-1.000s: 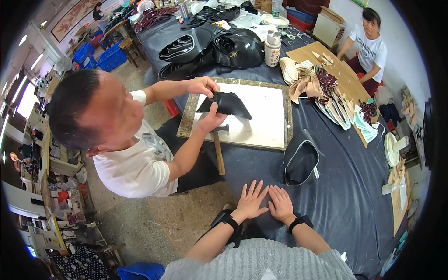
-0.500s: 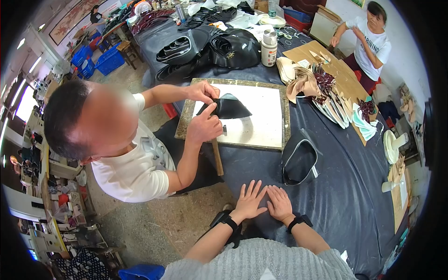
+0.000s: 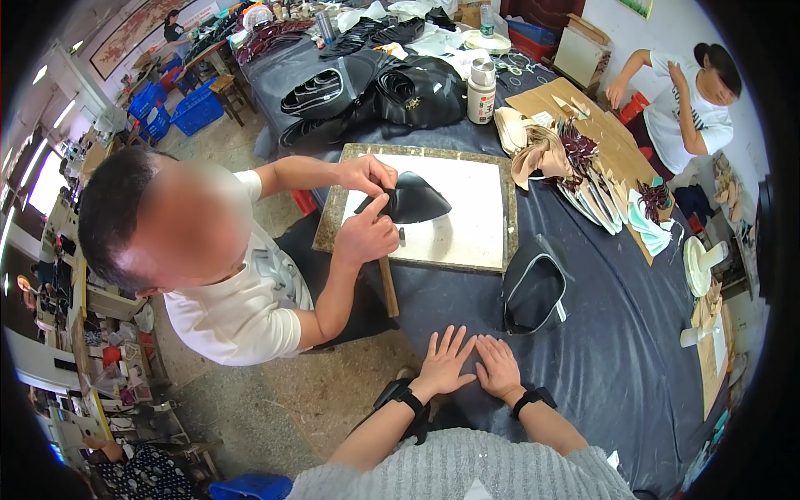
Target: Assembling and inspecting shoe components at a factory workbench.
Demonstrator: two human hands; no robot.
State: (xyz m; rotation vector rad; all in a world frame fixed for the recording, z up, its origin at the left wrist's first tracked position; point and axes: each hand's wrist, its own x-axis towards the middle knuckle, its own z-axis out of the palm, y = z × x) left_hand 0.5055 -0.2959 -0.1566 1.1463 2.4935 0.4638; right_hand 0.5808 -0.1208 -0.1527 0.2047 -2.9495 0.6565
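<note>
Both of my hands rest palm down at the near edge of the dark-covered table (image 3: 450, 287). My left hand (image 3: 447, 364) lies flat with its fingers spread, holding nothing. Beside it, my right hand (image 3: 499, 367) is also flat and holds nothing, its fingers stretched out and the index finger close to the left hand. The nearest thing beyond them is a black leather-like loop (image 3: 514, 283) with a light grey edge, apart from my fingers. To the left, a co-worker's hands (image 3: 367, 237) pinch the folded edge of a black leather-like piece (image 3: 421, 200) over a white-topped board (image 3: 479, 192).
A wooden-handled tool (image 3: 388, 287) sticks out from the board's near edge. Black stacked pieces (image 3: 425, 87) and a white bottle (image 3: 481, 96) stand behind. Cut beige and maroon pieces (image 3: 546, 154) lie on cardboard (image 3: 617, 137) at right, near another person (image 3: 679, 108).
The person at the far right has leaned further right with the head lowered, and a red object now shows beside them. The co-worker's fingers have shifted slightly. My hands stay in place.
</note>
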